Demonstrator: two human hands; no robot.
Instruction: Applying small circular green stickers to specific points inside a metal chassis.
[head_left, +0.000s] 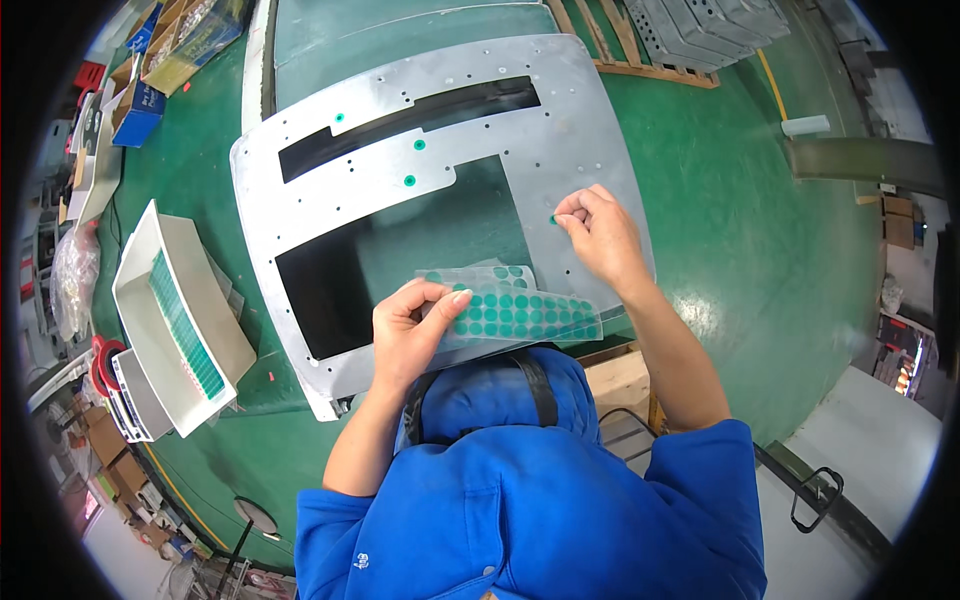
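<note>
A large grey metal panel point(560, 130) with cutouts and small holes lies in front of me. Three round green stickers, one of them a green sticker point(419, 145) near the middle, sit on its upper part. My left hand point(408, 325) pinches a clear sheet of round green stickers point(530, 315) over the panel's near edge. Above the panel's right side, my right hand point(603, 238) holds a single green sticker point(554, 219) between thumb and fingertips. Whether that sticker touches the metal I cannot tell.
To the left stands a white bin point(190, 300) with more green sticker sheets inside. A red tape roll point(105, 366) is beside it. Cardboard boxes point(140, 105) stand at the far left. Grey metal parts point(690, 35) rest on a wooden pallet point(660, 72) at the far right.
</note>
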